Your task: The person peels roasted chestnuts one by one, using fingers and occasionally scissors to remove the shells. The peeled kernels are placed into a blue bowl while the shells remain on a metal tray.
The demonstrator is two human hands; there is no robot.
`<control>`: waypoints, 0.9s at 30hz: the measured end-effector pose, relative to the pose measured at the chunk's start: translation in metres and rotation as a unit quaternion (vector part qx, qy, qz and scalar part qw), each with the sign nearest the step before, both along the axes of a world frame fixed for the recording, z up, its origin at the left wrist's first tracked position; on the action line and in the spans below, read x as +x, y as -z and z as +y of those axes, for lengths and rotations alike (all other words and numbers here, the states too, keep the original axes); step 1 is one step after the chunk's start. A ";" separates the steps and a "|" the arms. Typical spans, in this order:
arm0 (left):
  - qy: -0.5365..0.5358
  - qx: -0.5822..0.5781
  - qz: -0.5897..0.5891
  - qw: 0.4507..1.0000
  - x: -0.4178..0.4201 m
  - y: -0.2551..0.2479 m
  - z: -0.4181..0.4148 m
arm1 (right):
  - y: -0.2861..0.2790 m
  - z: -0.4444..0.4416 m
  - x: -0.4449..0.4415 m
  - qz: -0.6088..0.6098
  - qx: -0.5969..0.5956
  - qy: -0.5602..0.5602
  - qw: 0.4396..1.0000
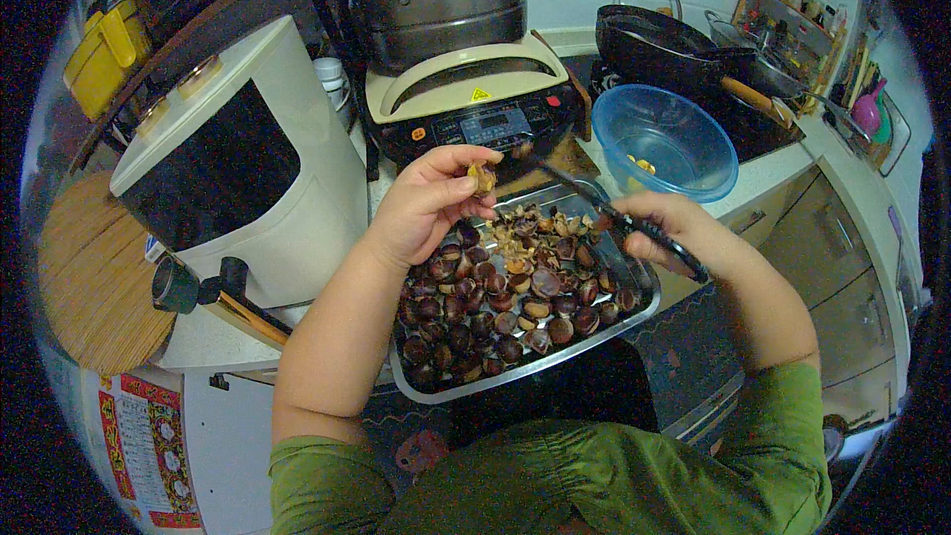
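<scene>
Between the thumb and fingers of my left hand is a partly peeled chestnut, its yellow flesh showing. My right hand grips black-handled scissors, whose blades point up and left towards the chestnut and look blurred. Both hands are above a metal tray. Many brown chestnuts fill the tray, several of them with pale flesh showing. Torn shells and skins lie at its far side. Beyond my right hand stands a translucent blue plastic bowl with a few yellow pieces in it.
Behind the tray is a cream and black countertop appliance with a steel steamer pot above it. A white bin-like container stands left, beside a round wooden board. At back right, a black wok sits on the cooktop.
</scene>
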State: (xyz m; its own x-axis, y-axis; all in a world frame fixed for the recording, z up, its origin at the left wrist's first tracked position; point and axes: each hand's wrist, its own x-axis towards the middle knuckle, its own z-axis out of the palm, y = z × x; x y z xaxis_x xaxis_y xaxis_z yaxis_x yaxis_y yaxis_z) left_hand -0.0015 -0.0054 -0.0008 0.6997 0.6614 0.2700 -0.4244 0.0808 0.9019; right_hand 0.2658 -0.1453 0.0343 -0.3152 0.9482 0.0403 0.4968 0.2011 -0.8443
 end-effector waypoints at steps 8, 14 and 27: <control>-0.043 0.038 0.021 0.998 0.001 -0.005 -0.005 | -0.013 -0.012 -0.003 -0.196 0.082 -0.009 0.977; -0.058 0.060 0.025 0.996 0.002 -0.002 -0.003 | -0.014 -0.017 -0.018 -0.302 0.198 0.081 0.929; -0.066 0.032 -0.015 0.997 0.002 -0.001 -0.003 | -0.010 -0.006 -0.037 -0.287 0.233 0.109 0.923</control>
State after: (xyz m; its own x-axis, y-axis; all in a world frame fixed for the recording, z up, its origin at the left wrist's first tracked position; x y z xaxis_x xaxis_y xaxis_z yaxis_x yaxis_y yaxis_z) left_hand 0.0010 -0.0088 0.0005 0.5991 0.7274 0.3345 -0.4543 -0.0352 0.8902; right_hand 0.2291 -0.1512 0.0448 -0.2142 0.9136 0.3457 0.9067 0.3177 -0.2776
